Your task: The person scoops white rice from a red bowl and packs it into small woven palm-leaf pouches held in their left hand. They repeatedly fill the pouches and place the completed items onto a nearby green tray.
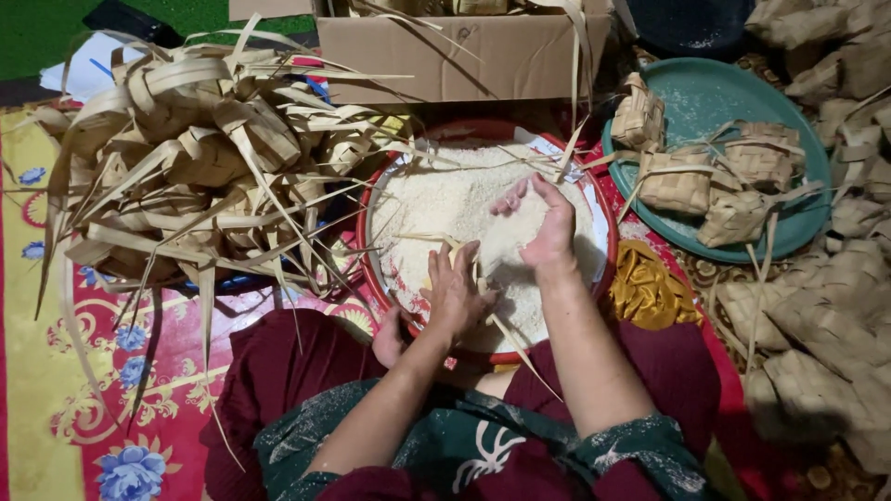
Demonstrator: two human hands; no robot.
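- Palm-leaf casings, empty and woven, are heaped at my far left on the patterned floor mat, long loose strips trailing off toward the rice basin. I judge a trailing strip could snag a sleeve or wrist and drag the heap over.
- Left hand is at the near side of the basin, fingers curled narrow around what looks like a small woven casing. It is mostly hidden under the hand, so I cannot tell how firm the hold is. If the casing's mouth tilts, grains would likely run out onto the lap.
- Uncooked white rice fills the red-rimmed basin, which sits right at the knees. A knee nudge could tip it, in my view.
- Right hand hovers just above the rice, cupped and loosely closed on a scoop of grains. Grains may slip between the fingers before reaching the casing.
- Cardboard box stands behind the basin with strips hanging over its edge; one could drop into the rice.
- Teal tray at right carries several filled woven pouches; more are piled beside it, close enough to be knocked by an elbow.
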